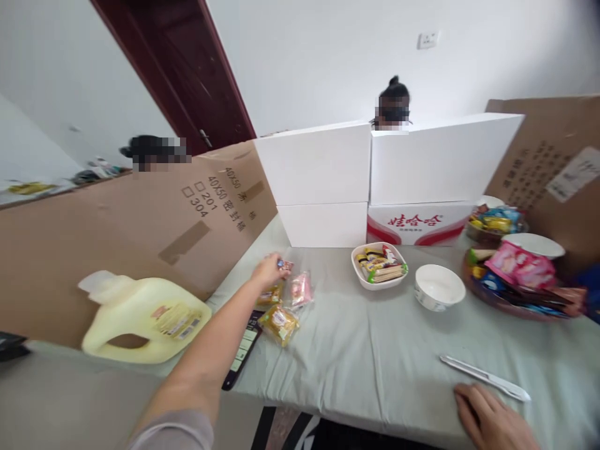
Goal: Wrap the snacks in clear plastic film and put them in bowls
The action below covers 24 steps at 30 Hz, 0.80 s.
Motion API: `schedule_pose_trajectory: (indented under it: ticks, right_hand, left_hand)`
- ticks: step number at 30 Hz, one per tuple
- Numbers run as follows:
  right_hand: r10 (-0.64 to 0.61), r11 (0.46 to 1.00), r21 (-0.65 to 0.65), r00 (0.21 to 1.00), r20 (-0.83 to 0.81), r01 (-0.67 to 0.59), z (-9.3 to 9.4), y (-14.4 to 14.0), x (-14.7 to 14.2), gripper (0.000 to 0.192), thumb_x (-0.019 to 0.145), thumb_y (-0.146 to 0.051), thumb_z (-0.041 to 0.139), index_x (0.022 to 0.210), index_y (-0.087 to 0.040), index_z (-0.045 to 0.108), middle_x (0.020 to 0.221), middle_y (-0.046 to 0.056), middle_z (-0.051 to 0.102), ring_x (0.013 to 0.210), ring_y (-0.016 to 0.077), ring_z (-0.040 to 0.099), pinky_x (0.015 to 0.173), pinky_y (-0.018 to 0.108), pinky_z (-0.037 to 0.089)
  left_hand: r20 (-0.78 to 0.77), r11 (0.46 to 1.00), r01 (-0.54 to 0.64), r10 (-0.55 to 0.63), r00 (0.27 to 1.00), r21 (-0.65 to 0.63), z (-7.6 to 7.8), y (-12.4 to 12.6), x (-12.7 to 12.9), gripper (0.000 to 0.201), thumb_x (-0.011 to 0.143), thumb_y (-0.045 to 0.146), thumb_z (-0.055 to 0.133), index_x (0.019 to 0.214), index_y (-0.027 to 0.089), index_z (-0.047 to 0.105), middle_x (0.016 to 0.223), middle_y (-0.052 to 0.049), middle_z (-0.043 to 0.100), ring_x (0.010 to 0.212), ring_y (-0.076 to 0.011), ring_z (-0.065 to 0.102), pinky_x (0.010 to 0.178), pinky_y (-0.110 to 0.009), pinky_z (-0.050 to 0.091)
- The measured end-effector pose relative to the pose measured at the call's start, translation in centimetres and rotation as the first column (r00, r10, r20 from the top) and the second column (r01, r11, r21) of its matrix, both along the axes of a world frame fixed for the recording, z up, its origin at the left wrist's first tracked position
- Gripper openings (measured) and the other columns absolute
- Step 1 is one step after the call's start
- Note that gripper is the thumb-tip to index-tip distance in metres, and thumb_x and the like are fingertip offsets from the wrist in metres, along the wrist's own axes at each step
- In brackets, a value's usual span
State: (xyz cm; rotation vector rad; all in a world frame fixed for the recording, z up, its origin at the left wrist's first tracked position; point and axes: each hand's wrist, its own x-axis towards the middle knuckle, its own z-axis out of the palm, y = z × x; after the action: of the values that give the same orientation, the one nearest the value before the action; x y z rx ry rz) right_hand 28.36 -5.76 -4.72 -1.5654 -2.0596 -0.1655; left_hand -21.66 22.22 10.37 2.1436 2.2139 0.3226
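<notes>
The left hand (268, 270) is pinching a small packet (284, 266) at left, beyond a pink bag (300, 290); a slack grip could be dropping it. The right hand (493, 415) is lying empty near the tongs (485, 377).

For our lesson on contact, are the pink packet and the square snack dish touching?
Apart: the head view shows green tablecloth between the pink packet and the square snack dish.
</notes>
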Motion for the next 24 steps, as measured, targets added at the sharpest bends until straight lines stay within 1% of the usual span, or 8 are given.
schedule_pose_trajectory:
  ticks: [4,8,11,13,15,19,22,24]
  right_hand:
    - [-0.026,0.997,-0.067,0.999,0.021,0.028,2.3,0.0,-0.9,0.025,0.095,-0.035,0.041,0.089,-0.023,0.062,0.079,0.002,0.066,0.068,0.0162,0.065,0.064,0.028,0.047]
    - [-0.015,0.952,-0.306,1.000,-0.012,0.011,4.6,0.1,-0.6,0.027,0.097,-0.036,0.037,0.092,-0.025,0.062,0.084,0.001,0.068,0.069,0.0167,0.066,0.060,0.028,0.048]
    - [-0.071,0.972,-0.223,0.997,0.015,0.073,5.3,0.4,0.7,0.031,0.096,-0.040,0.038,0.101,-0.024,0.064,0.096,0.006,0.068,0.085,0.0213,0.065,0.073,0.033,0.050]
    - [-0.126,0.984,-0.118,0.988,0.087,0.136,4.9,0.6,1.9,0.033,0.095,-0.040,0.039,0.108,-0.022,0.064,0.104,0.009,0.066,0.095,0.0258,0.061,0.079,0.039,0.048]
    - [-0.167,0.980,-0.082,0.973,0.161,0.182,4.1,0.5,3.0,0.033,0.094,-0.037,0.040,0.113,-0.023,0.063,0.105,0.009,0.066,0.095,0.0273,0.060,0.076,0.040,0.047]
    - [-0.172,0.973,-0.123,0.970,0.171,0.194,3.0,0.1,4.0,0.031,0.094,-0.029,0.039,0.112,-0.023,0.064,0.097,0.008,0.067,0.087,0.0247,0.060,0.073,0.039,0.048]
    - [-0.102,0.982,-0.154,0.993,0.054,0.110,4.0,0.3,2.7,0.031,0.095,-0.025,0.036,0.112,-0.023,0.062,0.099,0.007,0.065,0.087,0.0214,0.062,0.075,0.036,0.050]
    - [-0.015,0.987,-0.163,1.000,-0.019,0.011,5.4,1.0,0.7,0.031,0.096,-0.022,0.035,0.116,-0.024,0.059,0.104,0.008,0.063,0.091,0.0194,0.062,0.077,0.033,0.051]
  left_hand:
    - [0.144,0.945,-0.058,0.011,0.989,0.321,1.2,-2.3,4.8,0.047,0.079,0.037,0.066,0.116,0.019,0.044,0.117,-0.010,0.054,0.108,-0.0259,0.055,0.090,-0.038,0.044]
    - [0.266,0.774,0.136,-0.369,0.890,0.618,-0.9,-7.8,13.2,0.050,0.076,0.033,0.071,0.117,0.020,0.044,0.105,-0.006,0.056,0.096,-0.0228,0.058,0.084,-0.036,0.046]
    - [0.074,0.557,0.479,-0.701,0.710,0.678,-4.4,-12.3,19.4,0.039,0.083,0.031,0.065,0.116,0.020,0.047,0.109,-0.008,0.058,0.100,-0.0216,0.058,0.087,-0.036,0.045]
    - [-0.117,0.358,0.644,-0.810,0.574,0.676,-6.8,-14.7,22.0,0.022,0.088,0.027,0.062,0.108,0.024,0.052,0.105,-0.005,0.062,0.100,-0.0191,0.058,0.091,-0.036,0.041]
    - [-0.208,0.259,0.753,-0.862,0.463,0.605,-8.5,-16.7,23.0,0.014,0.089,0.024,0.061,0.103,0.026,0.057,0.105,-0.003,0.064,0.106,-0.0188,0.057,0.097,-0.037,0.037]
    - [-0.133,0.245,0.874,-0.936,0.326,0.420,-9.4,-19.8,21.1,0.028,0.087,0.046,0.062,0.104,0.024,0.063,0.119,-0.005,0.065,0.119,-0.0248,0.051,0.107,-0.045,0.030]
    - [-0.056,0.333,0.858,-0.922,0.384,0.391,-9.0,-21.5,19.2,0.013,0.092,0.026,0.056,0.100,0.024,0.065,0.124,-0.003,0.065,0.128,-0.0238,0.046,0.110,-0.045,0.028]
    - [-0.021,0.394,0.819,-0.897,0.442,0.418,-9.1,-22.1,18.6,0.023,0.092,0.011,0.048,0.099,0.024,0.066,0.122,-0.001,0.067,0.129,-0.0207,0.045,0.109,-0.041,0.033]
